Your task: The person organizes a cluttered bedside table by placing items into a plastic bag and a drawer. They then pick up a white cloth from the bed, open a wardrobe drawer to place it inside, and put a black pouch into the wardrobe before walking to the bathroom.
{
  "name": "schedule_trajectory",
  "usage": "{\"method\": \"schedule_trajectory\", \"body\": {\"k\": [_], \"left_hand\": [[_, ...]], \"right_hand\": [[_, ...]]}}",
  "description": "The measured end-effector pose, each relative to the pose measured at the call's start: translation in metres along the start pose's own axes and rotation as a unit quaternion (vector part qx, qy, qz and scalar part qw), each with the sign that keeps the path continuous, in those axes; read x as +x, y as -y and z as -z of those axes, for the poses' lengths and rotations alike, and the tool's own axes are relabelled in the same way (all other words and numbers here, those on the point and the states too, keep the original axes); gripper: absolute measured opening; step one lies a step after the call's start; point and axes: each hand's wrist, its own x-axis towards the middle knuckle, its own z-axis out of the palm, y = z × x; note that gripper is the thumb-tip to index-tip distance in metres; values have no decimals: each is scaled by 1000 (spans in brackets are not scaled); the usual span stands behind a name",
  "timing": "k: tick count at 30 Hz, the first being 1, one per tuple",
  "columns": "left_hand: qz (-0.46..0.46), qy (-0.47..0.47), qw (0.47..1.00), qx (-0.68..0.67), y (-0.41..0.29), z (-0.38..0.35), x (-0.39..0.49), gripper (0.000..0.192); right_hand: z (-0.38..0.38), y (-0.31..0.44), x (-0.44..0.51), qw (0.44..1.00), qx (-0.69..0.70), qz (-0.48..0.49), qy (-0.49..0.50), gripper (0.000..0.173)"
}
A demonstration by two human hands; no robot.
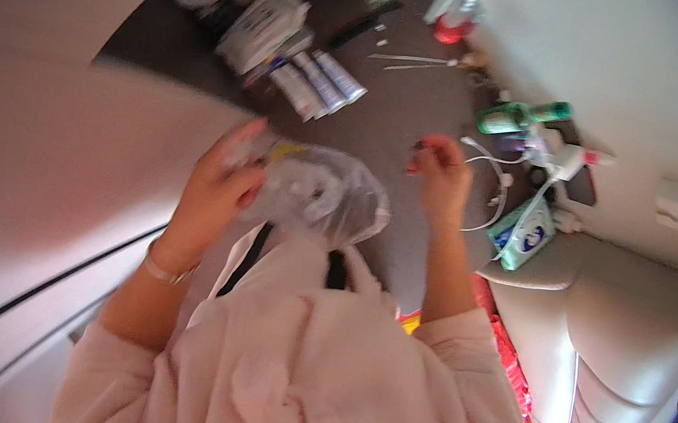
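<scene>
My left hand (227, 169) is at the left edge of a clear plastic bag (348, 196) with white things inside; its fingers are curled at the plastic, though blur hides the exact grip. The bag lies just in front of my body, over the near part of the dark tabletop (396, 110). To the right of the bag, my right hand (443, 172) is raised with thumb and fingertips close together, near a small dark thing that is too blurred to name. Beyond the bag lie several tubes (317, 87) side by side.
A tissue pack (264, 27) is behind the tubes. White cables (505, 189), green bottles (504, 119) and a green wipes pack (522, 234) are on the right. A bottle with red liquid (453, 29) stands by the wall. A pale leather sofa (616, 325) is at the right.
</scene>
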Motion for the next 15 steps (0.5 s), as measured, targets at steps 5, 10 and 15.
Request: {"method": "schedule_trajectory", "body": {"k": [5, 10, 15], "left_hand": [[48, -27, 998, 35, 1, 3, -26, 52], [109, -29, 993, 46, 6, 7, -34, 54], [134, 19, 991, 15, 10, 9, -29, 52]], "right_hand": [[10, -45, 57, 914, -382, 57, -122, 33], [30, -64, 135, 822, -511, 109, -225, 42], [33, -64, 186, 797, -556, -109, -208, 35]]}}
